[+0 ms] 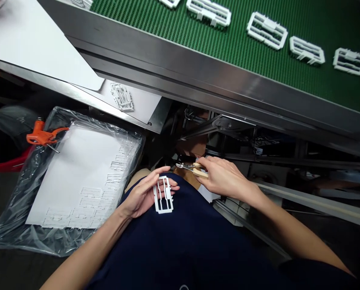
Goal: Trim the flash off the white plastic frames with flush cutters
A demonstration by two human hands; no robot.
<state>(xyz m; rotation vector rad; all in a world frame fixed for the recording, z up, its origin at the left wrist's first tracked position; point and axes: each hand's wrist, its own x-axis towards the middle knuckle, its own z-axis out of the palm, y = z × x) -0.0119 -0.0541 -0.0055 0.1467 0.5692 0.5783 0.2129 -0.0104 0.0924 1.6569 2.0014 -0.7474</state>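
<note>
A white plastic frame (168,193) with long slots and small side tabs rests in my left hand (145,193), held upright by the thumb and fingers above my lap. My right hand (225,175) is closed around the pale yellow handles of a pair of side cutters (198,171). The metal jaws point left toward the fingertips of my left hand, apart from the white frame. Part of the handles is hidden inside my right palm.
A green conveyor belt (237,50) with several similar white frames (267,30) runs across the top. At left lies a plastic-lined box (5,237) with a white sheet and rows of parts. An orange trigger tool (40,135) sits at its edge. More frames (122,96) lie on the metal table.
</note>
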